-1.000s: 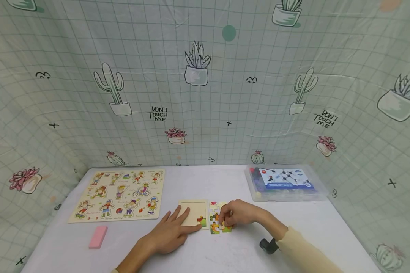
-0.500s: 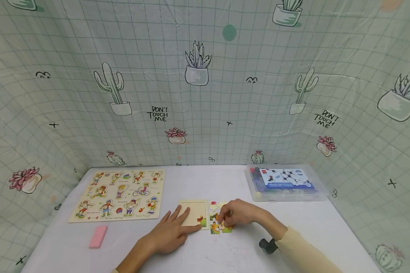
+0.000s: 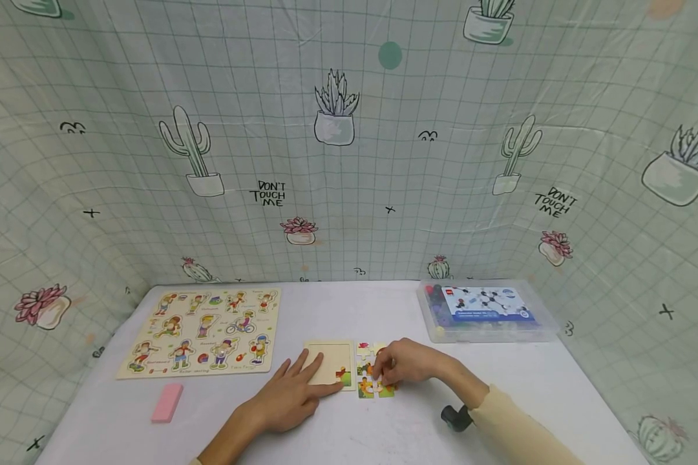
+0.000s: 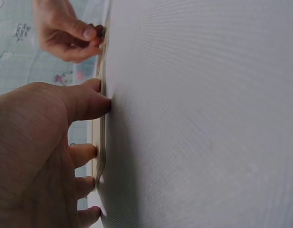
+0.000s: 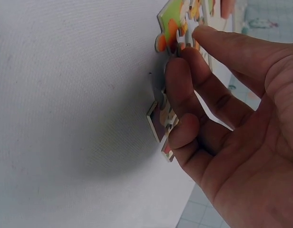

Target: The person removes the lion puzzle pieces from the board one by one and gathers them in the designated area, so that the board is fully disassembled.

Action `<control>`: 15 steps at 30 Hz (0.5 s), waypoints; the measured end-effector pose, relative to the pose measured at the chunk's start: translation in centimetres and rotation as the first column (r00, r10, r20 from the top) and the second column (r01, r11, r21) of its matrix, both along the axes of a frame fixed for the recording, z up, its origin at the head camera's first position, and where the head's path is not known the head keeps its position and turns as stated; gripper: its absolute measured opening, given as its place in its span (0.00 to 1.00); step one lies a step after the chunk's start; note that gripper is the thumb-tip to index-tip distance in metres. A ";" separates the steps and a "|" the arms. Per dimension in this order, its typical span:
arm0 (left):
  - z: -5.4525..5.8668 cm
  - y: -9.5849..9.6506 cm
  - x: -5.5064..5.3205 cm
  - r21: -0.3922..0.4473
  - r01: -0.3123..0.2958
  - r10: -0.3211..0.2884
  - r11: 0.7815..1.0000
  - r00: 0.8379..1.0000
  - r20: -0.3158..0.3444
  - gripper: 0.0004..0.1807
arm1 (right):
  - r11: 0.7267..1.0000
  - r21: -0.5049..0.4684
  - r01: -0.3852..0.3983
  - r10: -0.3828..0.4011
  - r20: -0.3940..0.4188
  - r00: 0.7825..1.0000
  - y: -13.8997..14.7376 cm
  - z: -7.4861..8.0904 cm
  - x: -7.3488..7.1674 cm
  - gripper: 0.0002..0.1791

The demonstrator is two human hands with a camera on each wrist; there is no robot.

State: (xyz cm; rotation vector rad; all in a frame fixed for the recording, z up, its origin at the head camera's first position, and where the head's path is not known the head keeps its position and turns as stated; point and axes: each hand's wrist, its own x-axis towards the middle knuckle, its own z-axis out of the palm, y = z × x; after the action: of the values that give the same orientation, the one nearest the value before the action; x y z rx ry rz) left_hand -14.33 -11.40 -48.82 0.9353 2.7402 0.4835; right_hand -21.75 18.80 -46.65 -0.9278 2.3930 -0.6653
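My left hand (image 3: 287, 397) lies with spread fingers on a shallow wooden puzzle tray (image 3: 330, 352), its thumb by the tray's near edge. In the tray's lower right corner sits a green and red jigsaw piece (image 3: 344, 378). Just right of the tray, several loose jigsaw pieces (image 3: 365, 387) lie close together on the white table. Over them my right hand (image 3: 404, 361) curls its fingers. In the right wrist view, its thumb and fingertips pinch at the edge of a green and orange jigsaw piece (image 5: 171, 23); the fingers partly hide this contact. Other pieces (image 5: 158, 121) lie under the curled fingers.
A wooden board with sports figures (image 3: 203, 332) lies at the back left, with a pink block (image 3: 167, 403) in front of it. At the back right stands a clear plastic case (image 3: 488, 313). A black object (image 3: 456, 418) shows beside the right forearm.
Both hands stay in nearly the same place. The jigsaw pieces under the right fingertips have shifted very slightly.
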 end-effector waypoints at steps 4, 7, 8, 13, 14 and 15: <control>-0.1 0.0 0.0 0.005 0.004 -0.004 1.000 1.000 -0.003 0.27 | 1.000 0.005 0.017 -0.016 -0.022 1.000 -0.1 0.2 0.0 0.05; -0.2 0.0 0.1 0.007 0.006 -0.006 1.000 1.000 -0.017 0.27 | 1.000 -0.018 0.016 -0.017 -0.033 0.999 -0.6 0.3 0.0 0.05; -0.3 0.0 0.1 0.006 0.007 -0.007 1.000 1.000 -0.025 0.27 | 1.000 -0.027 0.015 -0.016 -0.036 0.999 -0.8 0.4 0.0 0.05; -0.6 0.0 0.1 0.002 0.016 -0.016 1.000 0.998 -0.056 0.27 | 0.999 -0.045 0.016 -0.019 -0.061 0.998 -2.7 0.2 0.2 0.07; -0.6 0.0 0.1 0.002 0.019 -0.019 1.000 0.998 -0.060 0.27 | 0.999 -0.042 0.009 -0.012 -0.076 0.997 -3.2 0.1 0.2 0.08; -0.6 0.1 0.1 0.002 0.023 -0.022 1.000 0.998 -0.064 0.27 | 0.999 -0.037 0.000 -0.004 -0.092 0.996 -3.7 -0.1 0.2 0.09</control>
State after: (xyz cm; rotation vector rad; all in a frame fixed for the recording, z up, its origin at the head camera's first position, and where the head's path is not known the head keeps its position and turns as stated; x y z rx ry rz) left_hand -14.27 -11.35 -49.38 0.9978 2.7830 0.4607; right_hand -21.52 15.13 -46.70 -0.9917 2.4704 -0.6829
